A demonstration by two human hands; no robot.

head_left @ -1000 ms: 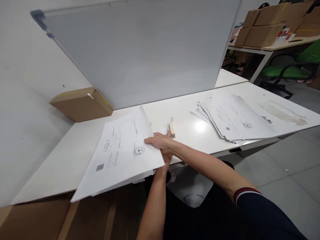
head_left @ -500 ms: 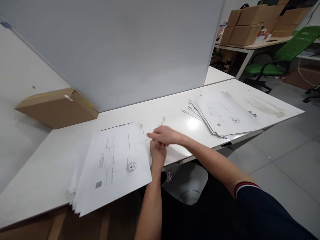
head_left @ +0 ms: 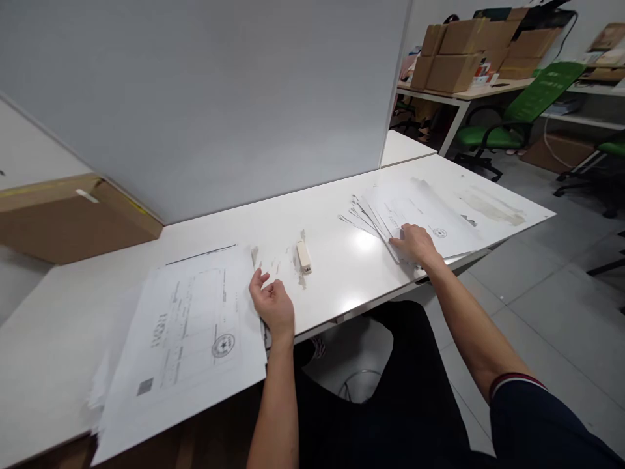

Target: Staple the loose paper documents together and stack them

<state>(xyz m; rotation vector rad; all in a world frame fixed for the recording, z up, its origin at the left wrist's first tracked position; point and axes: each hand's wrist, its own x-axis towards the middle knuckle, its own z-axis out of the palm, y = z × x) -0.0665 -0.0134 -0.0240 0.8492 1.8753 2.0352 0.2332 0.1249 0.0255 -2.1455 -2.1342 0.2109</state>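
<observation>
The stack of printed sheets (head_left: 415,202) lies toward the right end of my worktop (head_left: 332,221), along the near edge, its sheets fanned unevenly on the left side and a round stamp printed on the top one. My right hand (head_left: 418,246) is at that stack's near left corner, thumb spread a little from the bent fingers and touching the paper; I cannot tell whether any sheet is pinched between them. My left hand (head_left: 276,307) is over the near edge, palm turned up, fingers loosely curled and partly open with nothing in them. Just beside it, toward the left end, lies the other pile of printed sheets (head_left: 180,326), slightly splayed, its near corner hanging past the near edge. Between the two piles, nearer the left hand, sits a small cream-coloured block (head_left: 303,257), with grey marks on the surface around it. A brownish smear (head_left: 493,205) spreads near the right end, beyond the right stack. Along the far edge stands a whiteboard (head_left: 219,98), and at the far left corner a cardboard box (head_left: 49,221). Well beyond the right end are stacked cartons (head_left: 454,58) on another table and a green chair (head_left: 541,98).
</observation>
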